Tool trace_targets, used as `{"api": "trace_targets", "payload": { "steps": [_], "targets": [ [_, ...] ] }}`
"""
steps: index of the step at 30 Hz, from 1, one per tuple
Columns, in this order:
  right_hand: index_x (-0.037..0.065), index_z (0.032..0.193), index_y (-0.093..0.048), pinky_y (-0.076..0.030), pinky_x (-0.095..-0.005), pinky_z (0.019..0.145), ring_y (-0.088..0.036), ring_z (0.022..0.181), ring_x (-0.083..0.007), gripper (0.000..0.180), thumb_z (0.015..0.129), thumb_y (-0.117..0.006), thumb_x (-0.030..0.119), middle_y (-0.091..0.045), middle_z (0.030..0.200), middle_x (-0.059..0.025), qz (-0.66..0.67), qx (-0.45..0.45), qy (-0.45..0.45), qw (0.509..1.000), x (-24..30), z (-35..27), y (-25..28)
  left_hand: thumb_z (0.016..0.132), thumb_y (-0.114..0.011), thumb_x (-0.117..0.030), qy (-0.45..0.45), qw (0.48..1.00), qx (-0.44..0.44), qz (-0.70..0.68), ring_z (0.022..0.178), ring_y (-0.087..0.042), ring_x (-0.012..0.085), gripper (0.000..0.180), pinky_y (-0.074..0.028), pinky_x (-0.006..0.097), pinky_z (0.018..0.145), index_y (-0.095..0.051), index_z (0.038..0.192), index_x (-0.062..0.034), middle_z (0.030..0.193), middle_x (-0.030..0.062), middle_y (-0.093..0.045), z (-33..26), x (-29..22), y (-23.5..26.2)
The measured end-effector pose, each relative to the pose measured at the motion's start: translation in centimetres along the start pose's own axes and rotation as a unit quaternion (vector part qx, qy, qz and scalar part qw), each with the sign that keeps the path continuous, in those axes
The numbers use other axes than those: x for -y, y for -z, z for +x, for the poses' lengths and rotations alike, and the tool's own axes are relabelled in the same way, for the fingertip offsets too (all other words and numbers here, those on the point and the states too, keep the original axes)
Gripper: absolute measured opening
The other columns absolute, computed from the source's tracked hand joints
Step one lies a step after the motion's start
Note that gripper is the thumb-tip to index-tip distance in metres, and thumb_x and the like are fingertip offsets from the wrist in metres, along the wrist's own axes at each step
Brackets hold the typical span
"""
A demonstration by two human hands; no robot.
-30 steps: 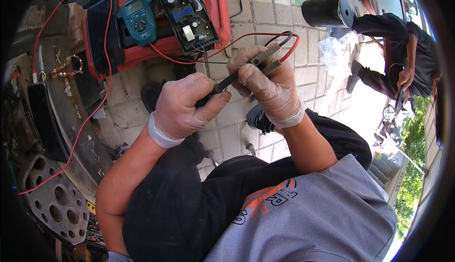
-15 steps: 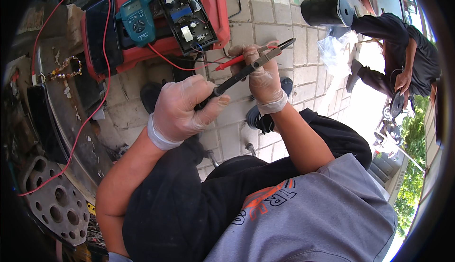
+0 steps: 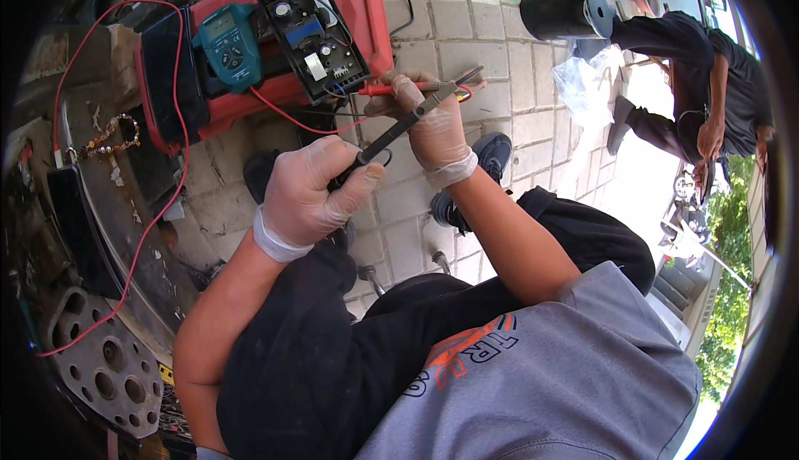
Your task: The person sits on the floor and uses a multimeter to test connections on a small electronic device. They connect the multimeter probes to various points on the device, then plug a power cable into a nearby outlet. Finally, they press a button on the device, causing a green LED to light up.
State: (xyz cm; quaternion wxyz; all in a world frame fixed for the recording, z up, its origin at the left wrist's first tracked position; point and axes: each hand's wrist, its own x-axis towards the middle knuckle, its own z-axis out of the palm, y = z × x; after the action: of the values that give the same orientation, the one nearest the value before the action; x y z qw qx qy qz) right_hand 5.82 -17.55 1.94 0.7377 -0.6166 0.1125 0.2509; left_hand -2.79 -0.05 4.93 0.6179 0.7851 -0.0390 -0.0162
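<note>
My left hand (image 3: 310,191), in a thin clear glove, is closed round the black handles of a pair of pliers (image 3: 398,131). Their metal jaws reach up beside my right hand (image 3: 433,131), also gloved. It is closed round a red test probe (image 3: 379,90), whose tip points left to the circuit board in an open black case (image 3: 316,36). Wire ends show beyond the jaws; what exactly the jaws grip I cannot tell. A teal multimeter (image 3: 229,48) lies left of the board, with a red test lead (image 3: 304,119) running from it.
Meter and board rest on a red toolbox (image 3: 374,11). A perforated metal plate (image 3: 104,360) and a beaded bracelet (image 3: 112,134) are at the left, a long red wire (image 3: 171,198) looping past. Farther right are a black cylinder (image 3: 558,12), a plastic bag (image 3: 583,77) and another person (image 3: 716,86).
Both my hands have shifted slightly left with the pliers and probe. The probe has turned more level, its tip now nearer the circuit board. The other person's hands have moved a little.
</note>
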Motion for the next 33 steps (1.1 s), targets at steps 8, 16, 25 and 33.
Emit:
{"api": "trace_targets", "payload": {
  "steps": [8, 16, 25, 33],
  "targets": [
    [-0.003, 0.108, -0.058, -0.054, -0.0316, 0.084, -0.070, 0.090, -0.0201, 0.035, 0.096, -0.065, 0.029, -0.070, 0.096, -0.0127, 0.003, 0.069, -0.020, 0.997, -1.1, 1.0, 0.7, 0.088, -0.070, -0.014, 0.053, 0.999, -0.012, 0.006, 0.059, -0.049, 0.0245, 0.019, -0.040, 0.033, 0.056, -0.061, 0.081, 0.0012, 0.068, 0.0103, -0.051, -0.4, 2.0, -0.7],
    [-0.002, 0.105, -0.058, -0.052, -0.0302, 0.079, -0.063, 0.085, -0.0138, 0.041, 0.100, -0.058, 0.039, -0.068, 0.092, -0.0087, -0.050, 0.043, -0.014, 0.998, -2.4, 1.4, 0.6, 0.089, -0.071, -0.019, 0.079, 0.994, -0.046, 0.063, 0.067, -0.059, 0.0295, 0.021, -0.049, 0.033, 0.062, -0.064, 0.087, 0.0001, 0.079, 0.0137, -0.061, 0.4, 3.1, -1.3],
    [0.002, 0.105, -0.058, -0.049, -0.0259, 0.073, -0.063, 0.081, -0.0129, 0.039, 0.102, -0.052, 0.040, -0.067, 0.090, -0.0064, -0.025, 0.081, -0.060, 0.995, -2.0, 1.7, 0.7, 0.088, -0.071, -0.016, 0.023, 0.989, -0.112, 0.097, 0.088, -0.069, 0.0300, 0.017, -0.053, 0.031, 0.076, -0.068, 0.094, -0.0003, 0.108, 0.0189, -0.068, 0.0, 4.5, -1.7],
    [0.006, 0.105, -0.058, -0.051, -0.0246, 0.065, -0.065, 0.073, -0.0117, 0.030, 0.101, -0.056, 0.036, -0.069, 0.086, -0.0054, 0.088, 0.038, -0.044, 0.994, -1.7, 0.5, -1.9, 0.100, -0.058, -0.018, 0.214, 0.934, -0.141, -0.251, 0.070, -0.068, 0.0132, 0.021, -0.047, 0.020, 0.057, -0.064, 0.103, 0.0020, 0.090, 0.0058, -0.066, -0.7, 4.0, -1.8]
  ]
}}
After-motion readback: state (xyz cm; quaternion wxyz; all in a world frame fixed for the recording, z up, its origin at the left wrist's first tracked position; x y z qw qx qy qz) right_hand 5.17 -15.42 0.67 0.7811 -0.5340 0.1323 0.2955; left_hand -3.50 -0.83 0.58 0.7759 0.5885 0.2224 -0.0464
